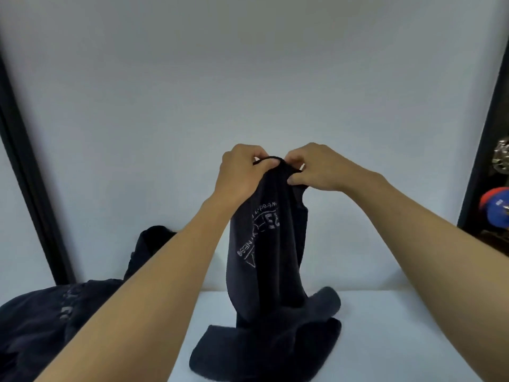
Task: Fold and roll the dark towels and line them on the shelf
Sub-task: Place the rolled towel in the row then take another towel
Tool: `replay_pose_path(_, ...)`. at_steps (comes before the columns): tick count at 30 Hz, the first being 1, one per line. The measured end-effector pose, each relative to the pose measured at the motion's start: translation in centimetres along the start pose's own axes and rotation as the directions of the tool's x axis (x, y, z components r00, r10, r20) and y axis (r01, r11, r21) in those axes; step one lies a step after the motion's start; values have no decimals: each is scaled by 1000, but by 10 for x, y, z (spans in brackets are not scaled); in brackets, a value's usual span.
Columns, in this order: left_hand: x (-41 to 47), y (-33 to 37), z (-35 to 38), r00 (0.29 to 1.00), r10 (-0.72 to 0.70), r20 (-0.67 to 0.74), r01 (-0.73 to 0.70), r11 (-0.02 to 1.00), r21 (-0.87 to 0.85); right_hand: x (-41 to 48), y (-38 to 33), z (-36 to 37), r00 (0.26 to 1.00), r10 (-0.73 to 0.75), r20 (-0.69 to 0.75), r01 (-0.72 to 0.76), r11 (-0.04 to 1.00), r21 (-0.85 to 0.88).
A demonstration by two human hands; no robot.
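Note:
A dark towel (270, 271) with a pale printed logo hangs lengthwise in front of me, its lower end bunched on the white surface (399, 326). My left hand (241, 175) and my right hand (316, 169) pinch its top edge close together, raised well above the surface. A pile of other dark towels (49, 321) lies at the left, partly hidden behind my left forearm.
A white wall fills the background. A black frame post (24, 172) runs down the left side. At the right edge a dark shelf unit (493, 161) holds a blue and red round object (495, 208) and a shiny item.

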State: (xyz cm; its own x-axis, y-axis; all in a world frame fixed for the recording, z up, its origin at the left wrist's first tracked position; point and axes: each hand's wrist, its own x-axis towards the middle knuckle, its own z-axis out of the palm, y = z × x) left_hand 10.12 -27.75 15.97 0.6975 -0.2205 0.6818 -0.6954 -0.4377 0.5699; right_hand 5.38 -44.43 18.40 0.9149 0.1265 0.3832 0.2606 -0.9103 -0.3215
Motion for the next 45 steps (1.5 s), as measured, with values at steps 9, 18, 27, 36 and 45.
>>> replay_pose_path(9, -18, -70, -43, 794, -329, 511, 69, 884, 463, 6, 49, 2, 976, 65, -209, -112, 969, -219)
replay_pose_path(18, 37, -84, -41, 931, -357, -77, 365, 910, 199, 46, 81, -6, 855, 467, -224, -401, 871, 283)
replay_pose_path(27, 115, 43, -125, 850, -89, -519, 5, 987, -161, 60, 2, -115, 753, 408, -516, 340, 430, 836)
replay_pose_path(36, -12, 73, -188, 788, 232, -570, -199, 972, 121, -86, -70, -123, 614, 364, -700, 353, 666, 656)
replay_pose_path(45, -168, 42, -192, 935, -39, -351, -82, 943, -323, -224, -76, -49, 676, 326, -660, 76, 861, 503)
